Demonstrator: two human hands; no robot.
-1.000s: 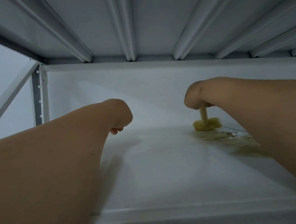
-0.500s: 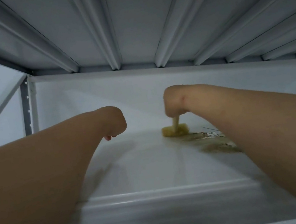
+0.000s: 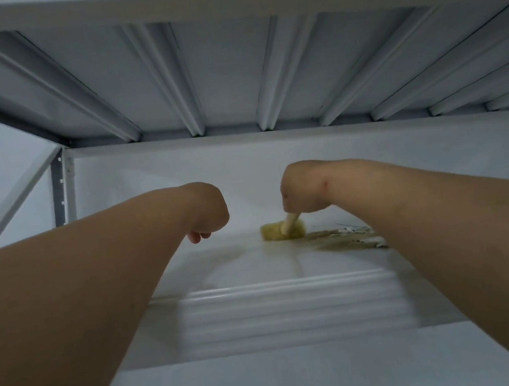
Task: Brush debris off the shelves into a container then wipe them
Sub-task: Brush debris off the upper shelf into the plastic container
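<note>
Both my bare forearms reach deep into a white metal shelf [image 3: 251, 269]. My right hand [image 3: 303, 188] grips the wooden handle of a small brush [image 3: 280, 231], whose yellowish bristles press on the shelf near the back wall. Just right of the bristles, a patch of brownish debris [image 3: 346, 238] with pale flecks is spread over the shelf, partly hidden by my right forearm. My left hand [image 3: 207, 208] hovers to the left of the brush, bent down at the wrist with its fingers curled under. Nothing shows in it. No container is in view.
The ribbed underside of the upper shelf [image 3: 227, 64] hangs low over both hands. A perforated upright post [image 3: 59, 189] and a diagonal brace stand at the back left. The shelf's front lip [image 3: 290, 309] runs across below my arms, blurred.
My right hand has swept the brush leftwards, away from the debris patch. My left hand stayed curled beside it. The view has dropped back, showing more of the shelf's front lip.
</note>
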